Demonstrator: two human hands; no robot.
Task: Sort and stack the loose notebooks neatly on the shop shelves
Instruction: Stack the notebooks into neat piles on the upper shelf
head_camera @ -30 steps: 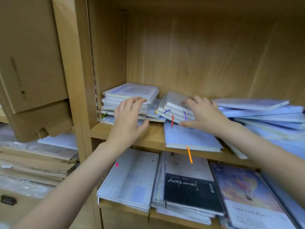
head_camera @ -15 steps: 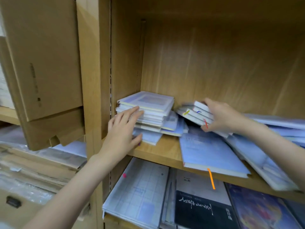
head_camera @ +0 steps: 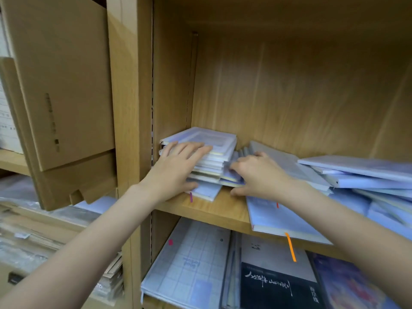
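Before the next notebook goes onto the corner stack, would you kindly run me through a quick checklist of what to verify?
1. Corner stack squared up: not ok; its lower notebooks jut out in front and to the right.
2. Left hand steadying the stack: ok; fingers lie flat on its front edge.
3. Right hand has a firm hold on a notebook: cannot tell; its fingertips are hidden at the stack's right side.
4. Right-hand pile tidy: not ok; the notebooks lie fanned and tilted.
5. Notebook with orange ribbon fully on the shelf: not ok; it overhangs the front edge.
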